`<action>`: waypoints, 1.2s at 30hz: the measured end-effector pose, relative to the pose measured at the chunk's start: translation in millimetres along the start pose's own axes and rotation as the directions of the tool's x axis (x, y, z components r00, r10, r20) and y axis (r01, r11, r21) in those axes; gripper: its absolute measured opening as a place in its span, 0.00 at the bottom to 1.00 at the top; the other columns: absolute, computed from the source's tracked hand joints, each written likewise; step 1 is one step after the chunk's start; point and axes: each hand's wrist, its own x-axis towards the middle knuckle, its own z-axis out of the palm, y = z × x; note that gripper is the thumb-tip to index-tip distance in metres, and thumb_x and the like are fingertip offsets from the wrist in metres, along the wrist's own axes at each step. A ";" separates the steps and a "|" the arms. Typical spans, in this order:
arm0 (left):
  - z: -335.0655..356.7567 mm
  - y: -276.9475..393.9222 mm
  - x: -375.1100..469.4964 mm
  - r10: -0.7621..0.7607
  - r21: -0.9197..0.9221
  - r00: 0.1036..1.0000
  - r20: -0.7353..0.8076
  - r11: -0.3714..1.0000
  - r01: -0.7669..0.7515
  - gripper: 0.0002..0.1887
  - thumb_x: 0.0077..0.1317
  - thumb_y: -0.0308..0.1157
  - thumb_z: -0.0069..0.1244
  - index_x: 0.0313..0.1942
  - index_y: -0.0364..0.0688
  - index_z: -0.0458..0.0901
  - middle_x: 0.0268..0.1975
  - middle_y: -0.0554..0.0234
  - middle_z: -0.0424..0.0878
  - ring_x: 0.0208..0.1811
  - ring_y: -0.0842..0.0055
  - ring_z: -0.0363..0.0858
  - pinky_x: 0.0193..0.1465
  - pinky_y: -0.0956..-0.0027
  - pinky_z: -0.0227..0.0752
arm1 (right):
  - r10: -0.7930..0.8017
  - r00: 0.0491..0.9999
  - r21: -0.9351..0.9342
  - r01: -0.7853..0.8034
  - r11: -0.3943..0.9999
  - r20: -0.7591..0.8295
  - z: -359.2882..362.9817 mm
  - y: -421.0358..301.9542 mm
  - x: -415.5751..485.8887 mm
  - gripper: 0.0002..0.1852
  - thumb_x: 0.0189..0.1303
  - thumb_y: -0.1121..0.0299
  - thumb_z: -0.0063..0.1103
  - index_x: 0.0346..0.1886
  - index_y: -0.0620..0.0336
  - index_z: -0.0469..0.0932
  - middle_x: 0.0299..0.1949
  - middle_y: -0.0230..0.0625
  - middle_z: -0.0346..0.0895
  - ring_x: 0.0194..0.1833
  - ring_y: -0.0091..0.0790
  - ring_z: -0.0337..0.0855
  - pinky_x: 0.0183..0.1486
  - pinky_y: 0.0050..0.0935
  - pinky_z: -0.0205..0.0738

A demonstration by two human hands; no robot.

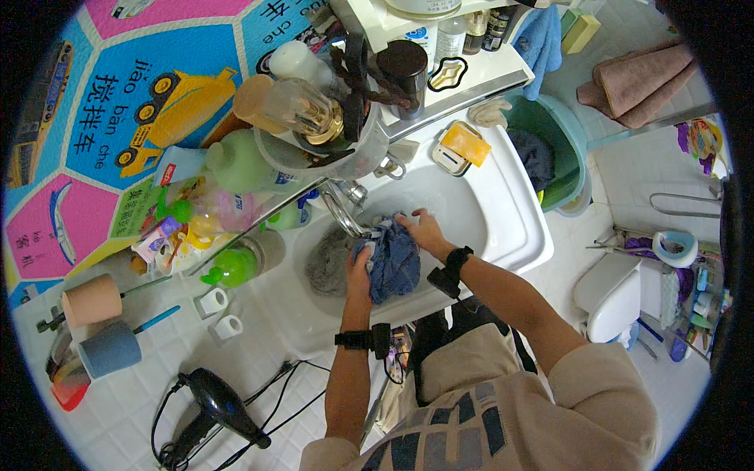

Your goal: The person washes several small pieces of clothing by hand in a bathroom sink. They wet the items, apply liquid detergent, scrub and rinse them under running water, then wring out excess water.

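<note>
A bunched wet-looking blue cloth (393,262) hangs under the chrome faucet (340,209) in the white sink (521,235). My left hand (359,277) grips its left side, with the thumb on the near face. At the cloth's upper right edge, my right hand (427,231) holds on with its fingertips, one finger stretched out past the fabric. The cloth hides some of the fingers on both hands. A dark grey fabric bundle (327,265) lies in the basin, left of the blue cloth.
A yellow soap bar (466,146) rests on a soap dish (450,160) at the sink's rim. Beyond stands a green tub (574,159) with dark fabric. Bottles crowd the shelf behind the faucet. A black hair dryer (221,403) with trailing cords hangs at lower left.
</note>
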 end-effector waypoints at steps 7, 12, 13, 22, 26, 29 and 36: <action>-9.4 -2.1 1.8 -0.133 -0.103 0.976 -0.174 0.988 0.117 0.36 0.69 0.56 0.51 0.67 0.40 0.64 0.61 0.54 0.75 0.59 0.63 0.79 0.55 0.57 0.79 | -0.064 0.939 0.630 -0.175 0.757 0.337 24.9 -12.4 -21.2 0.30 0.63 0.45 0.62 0.58 0.59 0.76 0.54 0.47 0.76 0.52 0.43 0.78 0.59 0.39 0.72; -16.5 -24.4 20.3 -0.048 -0.182 0.983 0.178 0.980 0.081 0.31 0.73 0.61 0.40 0.60 0.44 0.73 0.55 0.58 0.79 0.54 0.65 0.80 0.53 0.59 0.78 | -0.264 0.956 0.171 0.241 0.956 0.131 43.1 -32.8 -85.1 0.26 0.69 0.46 0.55 0.49 0.63 0.77 0.61 0.57 0.67 0.60 0.56 0.69 0.65 0.47 0.63; -13.8 -33.1 27.2 -0.008 -0.197 0.986 0.167 0.980 0.042 0.27 0.73 0.56 0.43 0.60 0.44 0.71 0.51 0.60 0.78 0.51 0.67 0.80 0.50 0.59 0.79 | -0.252 0.961 0.100 0.241 0.965 0.113 44.1 -33.7 -89.3 0.25 0.70 0.47 0.53 0.48 0.64 0.77 0.61 0.58 0.66 0.61 0.58 0.69 0.65 0.48 0.62; -10.3 -31.7 54.9 0.048 -0.115 0.998 0.048 0.992 -0.042 0.19 0.76 0.45 0.39 0.56 0.42 0.74 0.51 0.56 0.81 0.49 0.63 0.84 0.50 0.55 0.81 | -0.313 0.947 0.130 0.320 0.938 -0.074 12.3 -18.4 -57.6 0.30 0.65 0.44 0.60 0.55 0.63 0.75 0.58 0.54 0.71 0.60 0.50 0.72 0.62 0.43 0.67; 4.5 -26.0 19.4 0.332 0.311 0.910 0.247 0.862 -0.400 0.22 0.76 0.46 0.38 0.61 0.41 0.71 0.55 0.55 0.79 0.51 0.61 0.83 0.49 0.55 0.82 | 0.056 0.954 0.541 -0.214 0.813 0.294 6.8 -19.1 -28.8 0.43 0.56 0.38 0.68 0.64 0.62 0.71 0.58 0.49 0.74 0.57 0.37 0.75 0.56 0.35 0.73; 11.9 -15.4 8.6 0.029 -0.021 0.989 0.143 0.999 -0.026 0.28 0.67 0.39 0.48 0.66 0.42 0.66 0.59 0.54 0.76 0.55 0.61 0.80 0.56 0.59 0.77 | -0.160 0.949 0.439 0.026 0.898 0.272 14.5 -20.9 -31.7 0.34 0.62 0.46 0.65 0.66 0.56 0.71 0.57 0.49 0.74 0.54 0.41 0.77 0.56 0.38 0.72; -7.4 -2.9 -12.6 0.360 0.683 0.726 0.585 0.263 -0.681 0.55 0.55 0.28 0.68 0.76 0.43 0.45 0.76 0.48 0.56 0.75 0.61 0.60 0.74 0.57 0.59 | -0.490 0.860 -0.079 0.503 0.860 0.141 20.0 -36.4 -63.6 0.30 0.66 0.43 0.55 0.59 0.58 0.72 0.45 0.53 0.73 0.50 0.54 0.75 0.52 0.46 0.70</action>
